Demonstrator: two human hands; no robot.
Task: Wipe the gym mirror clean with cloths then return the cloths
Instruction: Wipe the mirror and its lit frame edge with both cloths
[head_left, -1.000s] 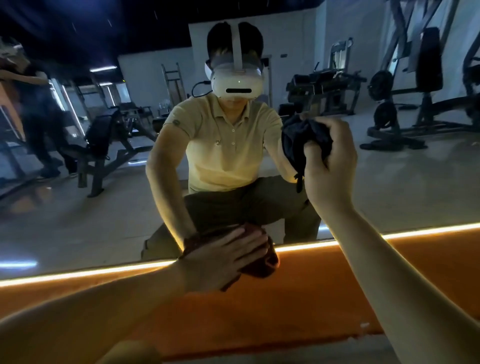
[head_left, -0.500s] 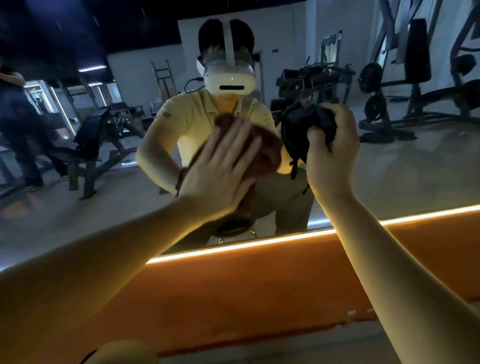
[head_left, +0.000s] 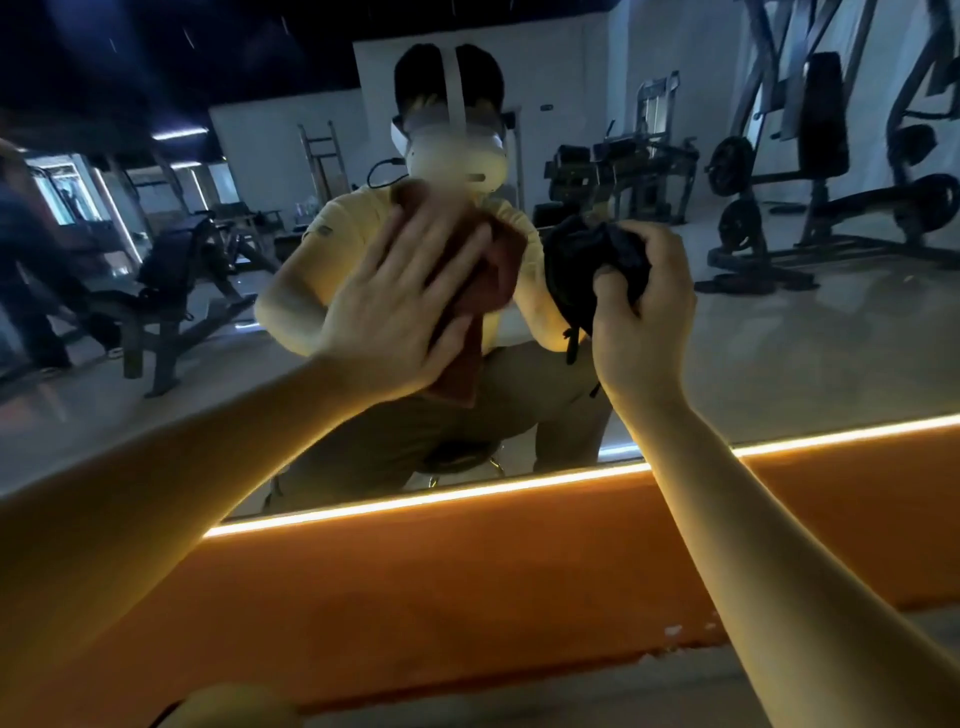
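Red cloth (head_left: 500, 260) under left hand (head_left: 400, 306)

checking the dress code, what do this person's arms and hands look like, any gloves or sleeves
Left hand and right hand are ungloved, with no rings or watch visible. Both forearms are bare to the frame edge. The mirror reflection shows a short yellow sleeve ending above the elbow.

An amber light strip (head_left: 415, 501) is glowing along the bottom edge of the gym mirror (head_left: 857, 384), above an orange wall panel (head_left: 519, 597). Reflected, weight machines (head_left: 821, 171) and a bench (head_left: 166, 296) are standing on a glossy pale floor (head_left: 78, 415), while ceiling tube lights (head_left: 179, 133) are shining.
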